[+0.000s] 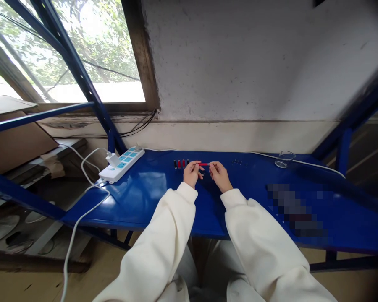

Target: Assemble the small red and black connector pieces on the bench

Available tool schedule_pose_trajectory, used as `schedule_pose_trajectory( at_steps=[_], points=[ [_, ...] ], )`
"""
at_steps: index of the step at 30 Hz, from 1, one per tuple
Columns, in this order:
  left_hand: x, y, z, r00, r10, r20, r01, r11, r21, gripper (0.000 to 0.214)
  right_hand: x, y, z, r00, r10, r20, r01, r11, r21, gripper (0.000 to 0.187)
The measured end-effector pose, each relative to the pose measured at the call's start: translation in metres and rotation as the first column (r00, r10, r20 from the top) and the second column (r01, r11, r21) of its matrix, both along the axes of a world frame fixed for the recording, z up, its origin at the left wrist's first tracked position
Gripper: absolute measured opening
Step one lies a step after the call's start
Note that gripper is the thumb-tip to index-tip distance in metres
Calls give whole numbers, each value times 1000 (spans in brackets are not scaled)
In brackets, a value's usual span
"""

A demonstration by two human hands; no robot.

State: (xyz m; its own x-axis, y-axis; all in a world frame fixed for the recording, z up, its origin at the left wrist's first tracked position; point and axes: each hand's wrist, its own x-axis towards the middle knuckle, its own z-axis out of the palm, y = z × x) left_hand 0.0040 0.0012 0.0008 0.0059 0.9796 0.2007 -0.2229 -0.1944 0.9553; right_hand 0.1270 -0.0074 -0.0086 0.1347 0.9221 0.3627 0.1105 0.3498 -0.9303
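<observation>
My left hand [191, 173] is closed, pinching a slim red stick-like piece [203, 164] that lies level between my two hands. At the other end of this piece are the pinched fingers of my right hand [219, 176]; whether they grip the red piece itself or something tiny at its tip is too small to tell. Just beyond my left hand, several short cylinders stand in a row, among them a black one [175, 164] and a red one [179, 164]. My left fingers partly cover the row's right end.
Several tiny clear pieces [237, 162] lie on the blue table [138, 209] to the right. Farther right is a clear glass dish [283, 159]. A white power strip [122, 165] with a trailing cord stands at the left. A blurred-out dark patch [296, 209] covers the right front.
</observation>
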Motion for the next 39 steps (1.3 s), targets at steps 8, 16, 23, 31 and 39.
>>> schedule_pose_trajectory(
  at_steps=[8, 16, 23, 31, 39],
  points=[
    [1, -2, -1, 997, -70, -39, 71, 997, 21, 28, 0, -3, 2, 997, -23, 72, 29, 997, -75, 47],
    [-3, 0, 2, 996, 75, 41, -75, 997, -5, 30, 3, -5, 6, 989, -150, 3, 150, 986, -77, 50],
    [-1, -2, 1, 1000, -22, 2, 22, 999, -26, 29, 2, -4, 9, 995, -78, -60, 76, 997, -31, 40],
    [-4, 0, 0, 998, -16, 68, 19, 999, -48, 27, -1, -3, 5, 994, 98, 52, -93, 991, -93, 37],
    [-2, -1, 1, 999, 37, 9, -37, 999, 16, 21, 0, 2, -5, 980, 140, 140, -135, 990, -43, 30]
  ],
)
